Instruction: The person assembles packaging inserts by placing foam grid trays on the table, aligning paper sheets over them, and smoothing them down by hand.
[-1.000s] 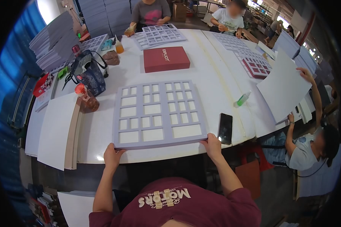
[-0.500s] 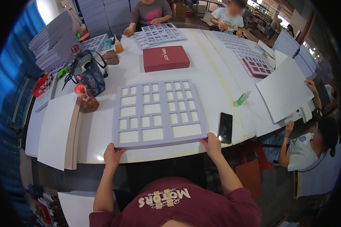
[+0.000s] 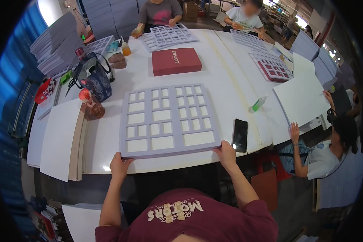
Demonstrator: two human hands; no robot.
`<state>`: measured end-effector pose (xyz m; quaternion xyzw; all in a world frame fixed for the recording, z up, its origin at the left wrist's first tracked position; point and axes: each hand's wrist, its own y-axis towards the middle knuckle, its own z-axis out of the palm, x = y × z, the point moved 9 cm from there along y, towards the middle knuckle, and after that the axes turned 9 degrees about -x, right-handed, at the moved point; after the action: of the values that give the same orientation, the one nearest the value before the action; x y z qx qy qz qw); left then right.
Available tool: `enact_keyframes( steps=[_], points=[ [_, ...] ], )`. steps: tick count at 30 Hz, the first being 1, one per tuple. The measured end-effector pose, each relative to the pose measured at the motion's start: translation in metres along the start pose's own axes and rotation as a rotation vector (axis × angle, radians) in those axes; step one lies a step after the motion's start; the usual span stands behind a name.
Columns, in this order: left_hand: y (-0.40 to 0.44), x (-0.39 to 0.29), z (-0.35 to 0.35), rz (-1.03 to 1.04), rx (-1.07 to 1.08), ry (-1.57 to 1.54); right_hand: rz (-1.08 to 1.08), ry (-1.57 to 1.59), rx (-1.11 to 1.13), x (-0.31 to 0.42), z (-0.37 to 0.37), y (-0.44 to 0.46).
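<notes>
Squarely in front of you, the gridded tray [image 3: 175,121] lay face up on the white desk [image 3: 226,88], its near side close to the desk's near edge. Your left hand [image 3: 119,164] was at the tray's near left corner and your right hand [image 3: 226,155] at its near right corner, so the tray stretched away from you, beyond and between them. Each hand was closed in a pinch on its corner, thumb turned inward along the near side; the remaining fingers were mostly out of sight, and you couldn't tell how far they reached under the tray, or whether that side was slightly raised.

Just beside your right hand lay a black phone [image 3: 240,135], with a bottle of green liquid [image 3: 258,103] beyond it. Past the tray's far side sat a red box [image 3: 176,61] lettered EXPLICIT. On the left stood a red-lidded bottle [image 3: 92,104], close to a dark patterned bag [image 3: 96,78] whose contents were hard to make out.

Over on the right, a co-worker [image 3: 324,155] had a hand by a large pale sheet [image 3: 302,97]. The two people across the desk were cut off by the top of the view, and the small things in their hands were too small to name.
</notes>
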<state>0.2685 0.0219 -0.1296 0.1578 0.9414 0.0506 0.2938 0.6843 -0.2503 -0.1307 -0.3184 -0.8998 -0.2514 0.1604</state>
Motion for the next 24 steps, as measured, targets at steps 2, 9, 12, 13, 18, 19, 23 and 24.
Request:
enact_keyframes(
  steps=[2, 9, 12, 13, 18, 19, 23, 24],
  points=[
    [-0.0001, -0.0014, -0.0013, -0.001, -0.003, 0.002, -0.003, 0.004, -0.002, -0.0005, 0.0007, -0.0005],
    [-0.0005, -0.0036, -0.0030, -0.006, 0.004, 0.012, 0.026, 0.003, 0.037, -0.0025, 0.0033, -0.0007],
    [-0.0004, -0.0024, -0.0023, -0.006, 0.005, 0.015, 0.023, 0.003, 0.035, -0.0021, 0.0027, -0.0007],
    [-0.0003, -0.0018, -0.0019, -0.004, 0.005, 0.015, 0.025, 0.005, 0.035, -0.0018, 0.0024, -0.0006],
    [0.0000, -0.0004, -0.0017, 0.012, -0.025, -0.015, 0.026, 0.012, 0.032, -0.0005, 0.0009, -0.0004],
    [-0.0001, -0.0003, -0.0015, 0.004, -0.013, -0.009, 0.026, 0.011, 0.031, -0.0007, 0.0011, -0.0005],
    [-0.0005, 0.0005, -0.0016, 0.001, -0.014, -0.011, 0.026, 0.007, 0.009, 0.0004, -0.0009, 0.0000],
    [-0.0006, -0.0001, -0.0018, -0.001, -0.013, -0.012, 0.022, 0.006, 0.009, 0.0003, -0.0009, 0.0000]
  ],
)
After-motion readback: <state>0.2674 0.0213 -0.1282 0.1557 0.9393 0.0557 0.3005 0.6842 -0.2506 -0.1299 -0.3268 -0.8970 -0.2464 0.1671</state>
